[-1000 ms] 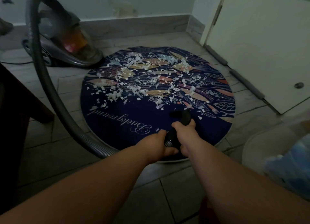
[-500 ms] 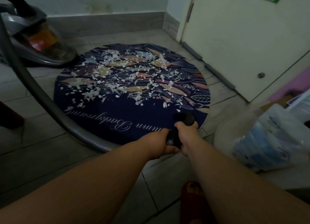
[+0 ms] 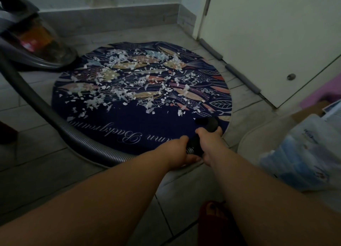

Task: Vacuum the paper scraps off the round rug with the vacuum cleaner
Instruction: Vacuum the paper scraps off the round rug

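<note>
A round dark blue rug (image 3: 114,127) with a fish pattern lies on the tiled floor. White paper scraps (image 3: 129,83) cover its far and middle part. My right hand (image 3: 209,140) grips the black hose handle, whose open nozzle (image 3: 204,121) hovers over the rug's near right edge. My left hand (image 3: 178,152) holds the ribbed grey hose (image 3: 88,142) just behind the handle. The hose curves left and back to the vacuum cleaner body (image 3: 35,43) at the rug's far left.
A white door (image 3: 267,33) with a grey draught strip (image 3: 241,78) stands at the right. A pale mat (image 3: 254,142) and a plastic package (image 3: 304,153) lie near right. My foot in a red slipper (image 3: 217,220) is below. Dark furniture (image 3: 5,133) sits at far left.
The view swung right, so the vacuum body now sits at the left edge. Both hands and the nozzle have moved toward the rug's near right edge. The grips are unchanged.
</note>
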`<state>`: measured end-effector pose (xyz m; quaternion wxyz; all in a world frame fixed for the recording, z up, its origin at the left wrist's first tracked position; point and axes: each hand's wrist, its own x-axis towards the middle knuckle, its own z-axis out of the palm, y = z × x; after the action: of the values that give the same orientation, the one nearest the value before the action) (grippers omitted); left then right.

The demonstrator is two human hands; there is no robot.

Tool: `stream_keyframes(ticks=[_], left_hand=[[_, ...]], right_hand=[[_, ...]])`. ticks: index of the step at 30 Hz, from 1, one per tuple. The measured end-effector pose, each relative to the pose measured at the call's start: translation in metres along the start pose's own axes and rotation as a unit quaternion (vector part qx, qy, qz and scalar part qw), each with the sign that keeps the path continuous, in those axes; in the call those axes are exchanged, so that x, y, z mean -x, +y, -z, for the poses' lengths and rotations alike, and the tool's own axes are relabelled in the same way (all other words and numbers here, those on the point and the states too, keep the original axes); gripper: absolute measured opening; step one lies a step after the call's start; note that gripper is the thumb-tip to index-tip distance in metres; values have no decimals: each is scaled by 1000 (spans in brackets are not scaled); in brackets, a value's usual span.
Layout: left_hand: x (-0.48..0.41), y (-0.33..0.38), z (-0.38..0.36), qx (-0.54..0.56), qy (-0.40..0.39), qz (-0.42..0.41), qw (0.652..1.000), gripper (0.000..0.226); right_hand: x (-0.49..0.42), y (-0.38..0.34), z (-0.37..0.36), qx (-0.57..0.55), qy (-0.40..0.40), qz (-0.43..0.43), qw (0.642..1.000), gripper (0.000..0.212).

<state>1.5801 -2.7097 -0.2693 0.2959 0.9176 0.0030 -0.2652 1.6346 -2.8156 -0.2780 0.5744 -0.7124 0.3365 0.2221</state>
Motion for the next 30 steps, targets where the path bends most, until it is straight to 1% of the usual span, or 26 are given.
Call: stream_keyframes(ticks=[15,20,30], left_hand=[[11,-37,22,45,17,48,998,61],[18,-49,26,53,39,67,996,61],[45,-77,39,71,70,124,987,62]], right_hand=[[4,-13,-47,45,-69,9,997,91],[10,-15,-62,63,-98,22,993,89],[28,-14,-106,118,-140,38,982,92]])
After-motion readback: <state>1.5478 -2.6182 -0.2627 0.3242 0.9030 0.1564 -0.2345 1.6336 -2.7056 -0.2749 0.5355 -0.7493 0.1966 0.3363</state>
